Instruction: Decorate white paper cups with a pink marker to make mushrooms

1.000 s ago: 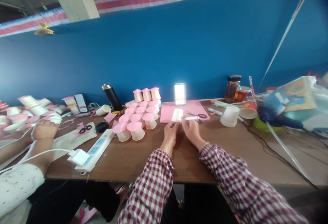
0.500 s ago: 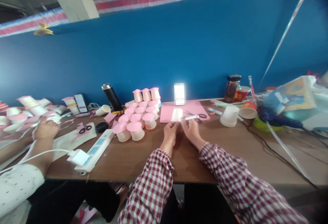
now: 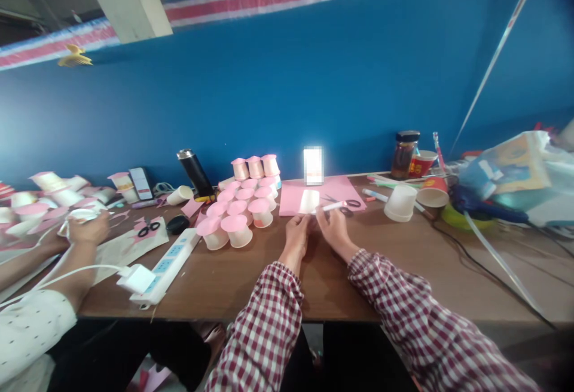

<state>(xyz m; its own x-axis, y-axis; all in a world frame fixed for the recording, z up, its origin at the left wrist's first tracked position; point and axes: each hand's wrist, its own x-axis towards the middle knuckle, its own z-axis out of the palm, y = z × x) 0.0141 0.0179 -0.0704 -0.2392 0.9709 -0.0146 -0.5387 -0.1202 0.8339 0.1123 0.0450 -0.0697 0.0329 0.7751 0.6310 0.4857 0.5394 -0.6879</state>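
Observation:
My left hand [image 3: 296,232] rests on the brown table [image 3: 251,278] and pinches a small pale cup-shaped piece [image 3: 309,201] at the near edge of a pink paper sheet [image 3: 332,187]. My right hand [image 3: 332,227] sits right beside it and holds a white pen or glue stick [image 3: 332,206] with a reddish tip, pointing right. Both sleeves are red-and-white check. Black-handled scissors [image 3: 347,203] lie on the pink sheet just beyond the pen.
A cluster of pink-topped white cups [image 3: 237,204] stands left of my hands, with a black flask [image 3: 195,172] behind. A power strip [image 3: 168,259] lies front left. A co-worker's hand [image 3: 87,229] holds a cup at far left. A jar [image 3: 402,154], paper cups [image 3: 401,203] and bags sit right.
My hands have hardly moved. The co-worker's hand at the left has lifted a cup off the table and turned toward it.

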